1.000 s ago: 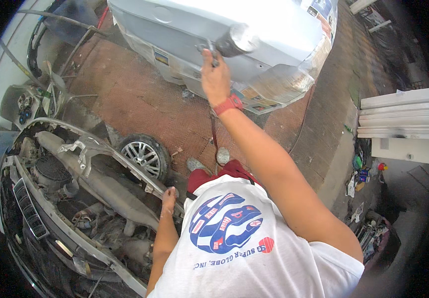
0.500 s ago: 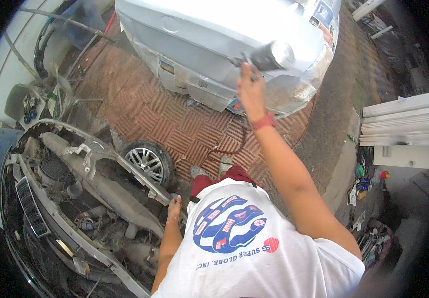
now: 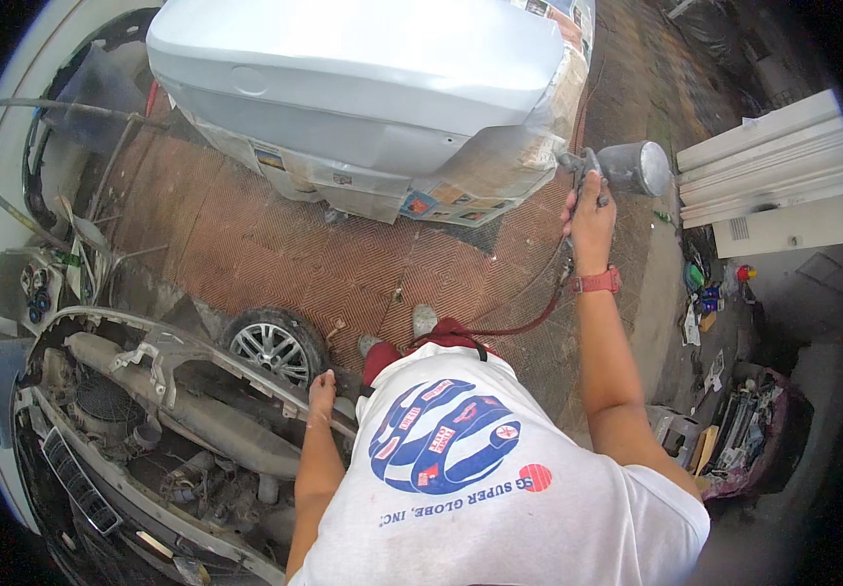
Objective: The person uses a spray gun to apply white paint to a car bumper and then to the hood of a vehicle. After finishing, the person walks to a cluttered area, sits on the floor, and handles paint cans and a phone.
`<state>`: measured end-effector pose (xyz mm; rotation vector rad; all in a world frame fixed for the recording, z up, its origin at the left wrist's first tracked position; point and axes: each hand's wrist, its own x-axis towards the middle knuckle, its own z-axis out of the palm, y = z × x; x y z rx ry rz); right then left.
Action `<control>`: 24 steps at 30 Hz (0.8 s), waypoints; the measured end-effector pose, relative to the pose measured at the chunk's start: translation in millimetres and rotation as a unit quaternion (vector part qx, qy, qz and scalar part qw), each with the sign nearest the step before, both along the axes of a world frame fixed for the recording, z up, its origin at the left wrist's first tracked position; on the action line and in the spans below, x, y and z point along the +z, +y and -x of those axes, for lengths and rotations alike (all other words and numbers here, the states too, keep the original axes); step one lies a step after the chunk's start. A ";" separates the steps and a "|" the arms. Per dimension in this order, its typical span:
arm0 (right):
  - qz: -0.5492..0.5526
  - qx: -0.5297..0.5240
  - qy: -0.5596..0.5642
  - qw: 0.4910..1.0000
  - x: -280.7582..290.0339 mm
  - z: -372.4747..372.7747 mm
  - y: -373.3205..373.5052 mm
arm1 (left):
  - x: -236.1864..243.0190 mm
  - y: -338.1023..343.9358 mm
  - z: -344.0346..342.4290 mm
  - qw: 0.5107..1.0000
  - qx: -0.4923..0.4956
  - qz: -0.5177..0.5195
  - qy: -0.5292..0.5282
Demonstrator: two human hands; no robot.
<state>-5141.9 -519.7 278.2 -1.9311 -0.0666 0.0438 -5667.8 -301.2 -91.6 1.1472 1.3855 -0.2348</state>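
Note:
My right hand [image 3: 592,220], a red watch on its wrist, is wrapped round the handle of a spray gun [image 3: 642,168] with a grey metal cup. The gun sits just off the right corner of a car's pale silver-grey end panel [image 3: 343,98]. Masking newspaper and clear film [image 3: 475,186] skirt the panel's lower edge and right side. From the gun a dark red hose [image 3: 538,322] curves down past my waist. At my left side hangs my left hand [image 3: 322,396], seemingly empty with loosely extended fingers, next to the front frame of another car.
That second car's open engine bay [image 3: 177,420] fills the lower left. A wheel [image 3: 280,347] lies by my feet on the brown patterned floor [image 3: 275,234]. White panels [image 3: 763,166] stand at right, above scattered clutter [image 3: 704,293]. Metal rods [image 3: 80,105] jut out at far left.
My right hand has swung right with the spray gun, from in front of the silver-grey panel to beyond its right corner. The view has shifted, and my left hand still hangs low.

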 end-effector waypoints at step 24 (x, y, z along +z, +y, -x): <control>-0.048 0.303 -0.104 0.946 -10.6 41.2 299.5 | -12.9 -93.7 66.8 0.992 0.125 -0.004 0.008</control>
